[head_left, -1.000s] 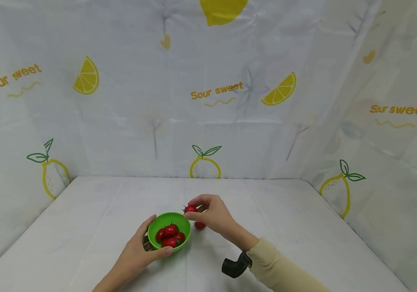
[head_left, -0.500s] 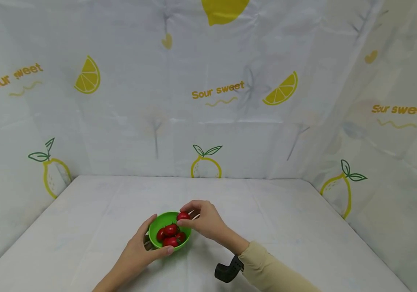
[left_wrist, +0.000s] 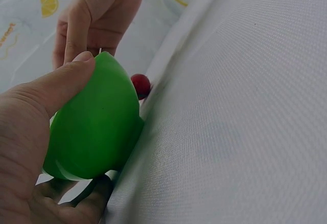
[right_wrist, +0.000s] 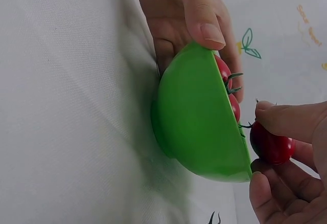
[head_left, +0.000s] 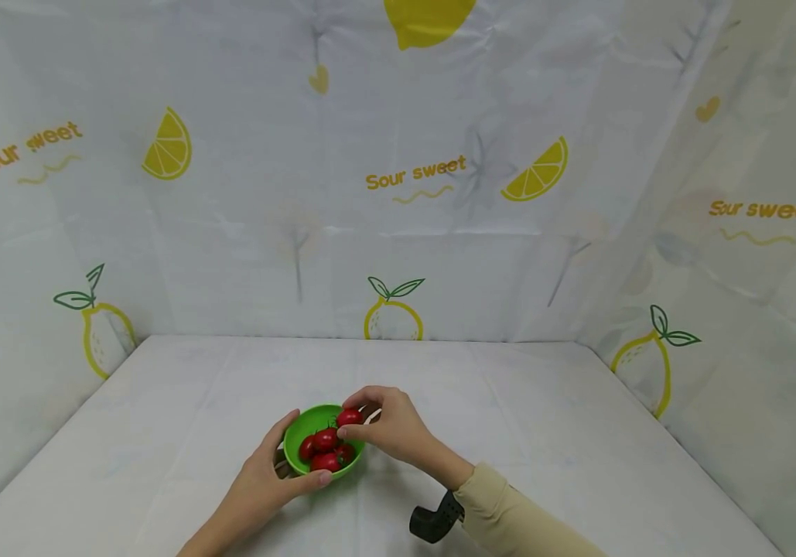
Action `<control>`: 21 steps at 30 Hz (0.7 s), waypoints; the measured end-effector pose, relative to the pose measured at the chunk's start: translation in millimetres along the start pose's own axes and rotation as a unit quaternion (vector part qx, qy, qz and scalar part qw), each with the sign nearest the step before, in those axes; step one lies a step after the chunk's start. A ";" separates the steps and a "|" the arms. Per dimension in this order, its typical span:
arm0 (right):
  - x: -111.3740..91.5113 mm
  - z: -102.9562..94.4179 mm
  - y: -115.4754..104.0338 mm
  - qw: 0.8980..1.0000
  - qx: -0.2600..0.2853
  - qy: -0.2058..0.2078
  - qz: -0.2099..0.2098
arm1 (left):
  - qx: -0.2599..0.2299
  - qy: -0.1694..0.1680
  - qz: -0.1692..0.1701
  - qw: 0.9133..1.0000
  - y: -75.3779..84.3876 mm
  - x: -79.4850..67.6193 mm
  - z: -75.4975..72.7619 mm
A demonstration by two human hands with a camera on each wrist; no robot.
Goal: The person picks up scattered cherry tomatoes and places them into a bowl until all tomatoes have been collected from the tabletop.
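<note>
A green bowl with several red cherry tomatoes in it stands on the white-covered table. My left hand grips the bowl from the left, thumb on the near rim and fingers round the far side. Between thumb and fingers, my right hand pinches a cherry tomato with a green stem, at the bowl's right rim. In the left wrist view, another tomato lies on the table beyond the bowl; the right hand hides it in the head view.
A black curved piece sticks out at the right sleeve. White sheeting with lemon prints hangs behind the table and along both sides.
The right hand has brought its tomato left and toward the person, from beyond the rim to over the bowl's right edge, lowering slightly lately. The left hand and bowl have stayed put.
</note>
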State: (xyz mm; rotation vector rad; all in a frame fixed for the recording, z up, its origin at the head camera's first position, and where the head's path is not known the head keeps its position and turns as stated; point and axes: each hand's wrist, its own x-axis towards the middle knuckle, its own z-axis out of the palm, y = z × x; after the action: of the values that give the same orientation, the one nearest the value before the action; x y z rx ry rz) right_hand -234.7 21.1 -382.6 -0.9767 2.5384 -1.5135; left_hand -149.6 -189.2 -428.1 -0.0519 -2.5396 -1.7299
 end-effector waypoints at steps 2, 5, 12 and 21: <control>0.2 0.1 1.1 1.000 0.003 0.000 0.000 | -0.001 0.000 0.000 1.000 -0.2 0.1 0.1; 0.0 0.1 1.9 1.000 0.008 -0.001 0.004 | -0.004 0.000 -0.001 1.000 -0.5 0.2 0.3; -1.0 -0.3 2.2 1.000 0.006 0.000 0.004 | -0.007 -0.003 -0.001 1.000 0.3 0.4 0.8; -4.4 -3.1 -8.5 1.000 0.026 -0.002 0.000 | -0.010 -0.002 -0.002 1.000 1.4 -0.4 0.8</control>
State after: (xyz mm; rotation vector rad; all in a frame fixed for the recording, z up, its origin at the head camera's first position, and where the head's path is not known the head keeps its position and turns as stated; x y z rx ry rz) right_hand -227.9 23.0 -375.3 -0.9734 2.4817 -1.5681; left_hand -149.1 -187.9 -427.1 -0.0516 -2.5274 -1.7586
